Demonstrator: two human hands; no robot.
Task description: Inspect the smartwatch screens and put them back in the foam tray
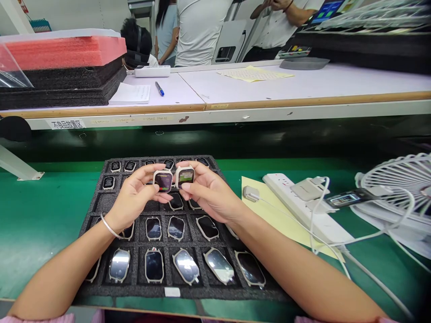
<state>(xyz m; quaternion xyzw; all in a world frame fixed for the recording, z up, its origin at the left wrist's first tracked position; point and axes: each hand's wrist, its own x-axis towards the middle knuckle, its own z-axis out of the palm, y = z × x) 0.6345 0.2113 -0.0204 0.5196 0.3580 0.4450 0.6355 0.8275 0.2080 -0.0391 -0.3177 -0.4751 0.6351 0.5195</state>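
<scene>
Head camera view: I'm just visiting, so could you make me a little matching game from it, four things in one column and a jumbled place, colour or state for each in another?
Things
1. Left hand
2. Foam tray
3. Pen
4. Power strip

Places and states
A. On the pale shelf, to the right of a notepad
B. Holding a watch, with a bangle at the wrist
C. White, to the right of the tray
D. Dark, with watches in its compartments

Pairs: 1-B, 2-D, 3-A, 4-C
</scene>
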